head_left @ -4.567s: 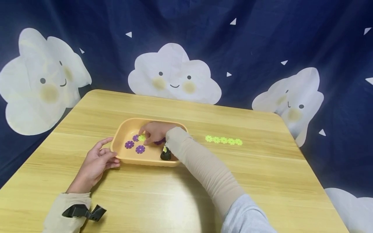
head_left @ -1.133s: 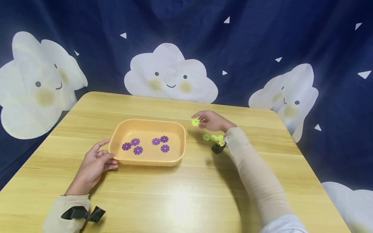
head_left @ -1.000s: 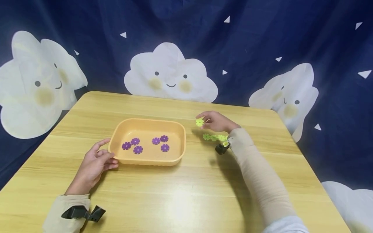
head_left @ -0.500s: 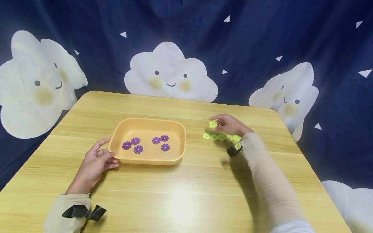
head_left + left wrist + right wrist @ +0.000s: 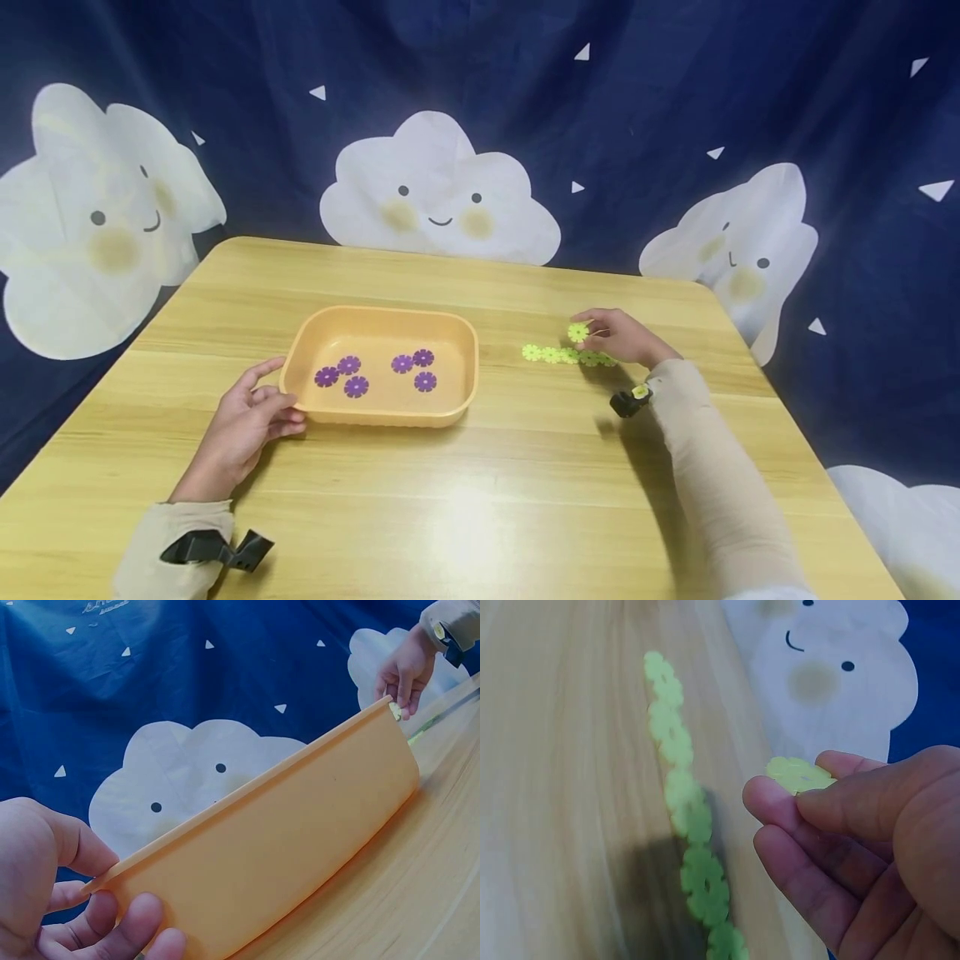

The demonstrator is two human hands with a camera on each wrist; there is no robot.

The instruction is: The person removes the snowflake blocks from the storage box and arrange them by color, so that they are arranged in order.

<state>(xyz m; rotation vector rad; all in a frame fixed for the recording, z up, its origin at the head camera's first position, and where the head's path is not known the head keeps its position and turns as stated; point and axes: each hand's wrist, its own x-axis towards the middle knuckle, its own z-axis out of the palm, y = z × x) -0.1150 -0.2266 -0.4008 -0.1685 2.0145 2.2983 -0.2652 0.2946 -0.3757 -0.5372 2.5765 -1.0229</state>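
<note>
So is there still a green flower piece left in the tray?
No, the tray holds only five purple flower pieces; the right hand pinches a green one above the table.

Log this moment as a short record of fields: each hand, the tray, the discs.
left hand: grips the tray's near-left corner
right hand: pinches one green disc above the row
tray: orange, on the wooden table
purple discs: five, lying in the tray
green row: discs in a line on the table, right of the tray
</note>
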